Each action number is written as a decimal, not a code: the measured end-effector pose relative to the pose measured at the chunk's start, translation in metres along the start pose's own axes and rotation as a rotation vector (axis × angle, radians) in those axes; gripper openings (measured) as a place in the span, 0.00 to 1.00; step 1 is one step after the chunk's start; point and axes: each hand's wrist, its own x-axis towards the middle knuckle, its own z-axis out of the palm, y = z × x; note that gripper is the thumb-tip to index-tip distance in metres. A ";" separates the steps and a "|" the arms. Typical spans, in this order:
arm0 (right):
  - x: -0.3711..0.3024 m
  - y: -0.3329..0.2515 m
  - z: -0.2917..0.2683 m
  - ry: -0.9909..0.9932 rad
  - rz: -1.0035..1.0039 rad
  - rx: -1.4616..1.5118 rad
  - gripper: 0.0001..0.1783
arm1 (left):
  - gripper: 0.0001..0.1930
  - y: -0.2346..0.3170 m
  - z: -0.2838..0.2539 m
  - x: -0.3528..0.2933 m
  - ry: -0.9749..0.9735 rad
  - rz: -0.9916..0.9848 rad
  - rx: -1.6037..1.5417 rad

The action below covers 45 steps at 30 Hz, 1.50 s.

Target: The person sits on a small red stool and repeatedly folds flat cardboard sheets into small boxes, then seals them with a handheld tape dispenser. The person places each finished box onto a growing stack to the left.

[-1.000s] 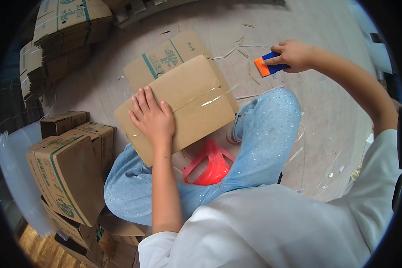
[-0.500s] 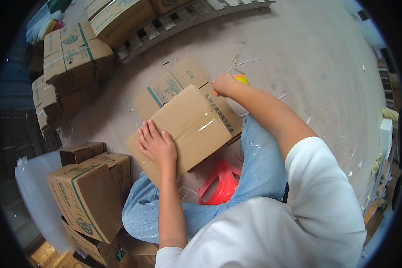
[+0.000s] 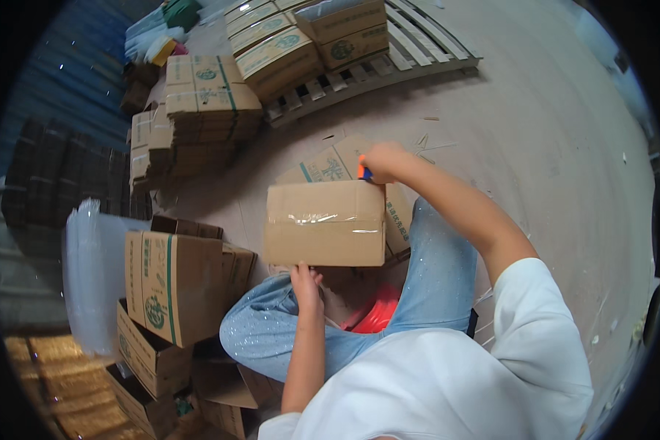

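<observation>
A brown cardboard box (image 3: pixel 323 231) is in front of me above my crossed legs, a taped face turned up. Clear, shiny tape runs across the middle of that face. My left hand (image 3: pixel 306 280) grips the box's near edge with bent fingers. At its far right corner, my right hand (image 3: pixel 386 161) is closed round an orange-and-blue hand tool (image 3: pixel 364 170); the fingers hide most of the tool, so its kind does not show. Beneath and beyond the box lies printed cardboard (image 3: pixel 328 167) with a green stripe.
To my left stand several open boxes (image 3: pixel 191 290) and a clear plastic sheet roll (image 3: pixel 95 275). Bundled flat cartons (image 3: pixel 209 95) are stacked farther off, beside boxes on a wooden pallet (image 3: pixel 418 62). A red plastic bag (image 3: pixel 374 312) lies between my legs. Scraps (image 3: pixel 424 143) litter the floor.
The box has turned and tipped, bringing its taped face level across my view. My left hand has moved from its top to its near edge. The view has shifted too.
</observation>
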 end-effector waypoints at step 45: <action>-0.025 0.029 -0.010 -0.237 -0.429 -0.323 0.33 | 0.13 0.012 -0.086 0.151 0.199 -0.058 0.104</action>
